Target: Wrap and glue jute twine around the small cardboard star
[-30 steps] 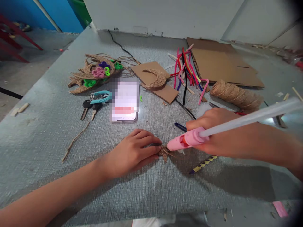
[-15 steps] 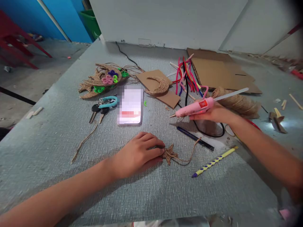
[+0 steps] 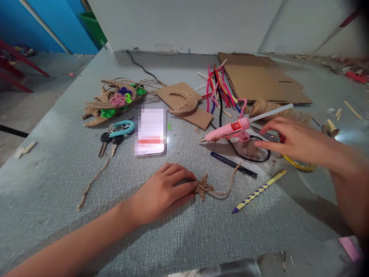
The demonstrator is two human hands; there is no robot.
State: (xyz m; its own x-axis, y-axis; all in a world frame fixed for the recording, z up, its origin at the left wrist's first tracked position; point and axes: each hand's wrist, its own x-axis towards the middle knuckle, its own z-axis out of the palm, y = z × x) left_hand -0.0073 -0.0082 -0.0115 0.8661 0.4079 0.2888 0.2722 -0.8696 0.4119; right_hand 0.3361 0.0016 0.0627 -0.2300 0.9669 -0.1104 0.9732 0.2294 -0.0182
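Observation:
My left hand rests on the table, its fingertips closed on one point of a small star wrapped in brown twine. From the star a loose twine tail curls off to the right. My right hand is over a pair of scissors with yellow and red on the handles, thumb and fingers apart, partly hiding them. Just left of that hand, a pink hot glue gun stands on the table with a glue stick in its back and its nozzle pointing left. A dark pen and a yellow pencil with purple spots lie between the hands.
A phone, keys and a flower-decorated twine piece lie left. Behind are a twine crescent on cardboard, colourful pipe cleaners, a cardboard sheet and a twine roll. The gun's black cord loops nearby.
My right hand has let go of the glue gun, now standing on the table, and moved right to the scissors. My left hand still holds the star. The view has shifted slightly.

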